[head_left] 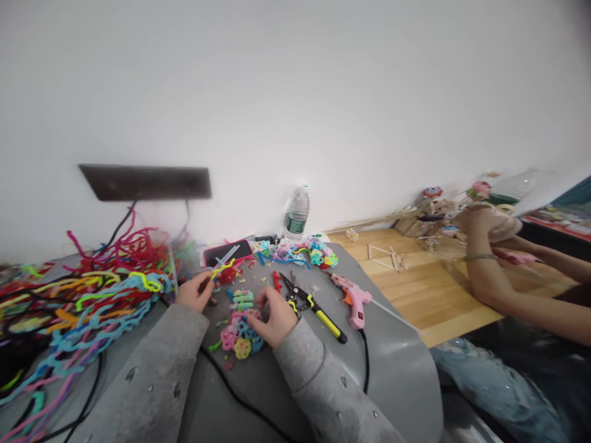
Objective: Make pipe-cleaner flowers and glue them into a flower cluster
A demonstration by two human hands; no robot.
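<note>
My left hand pinches a short yellow pipe cleaner between thumb and fingers. Just below its tip, red pipe-cleaner pieces lie on the grey table. My right hand is closed at the edge of a small pile of flowers bent from pipe cleaners, its fingertips on a pink and blue flower. A yellow flower and another pink flower sit in front. Green pipe-cleaner pieces lie between my hands.
Black-and-yellow pliers and a corded pink glue gun lie right. Behind are a phone, a water bottle and more flowers. Tangled pipe cleaners fill the left. A co-worker's arms are over the wooden table.
</note>
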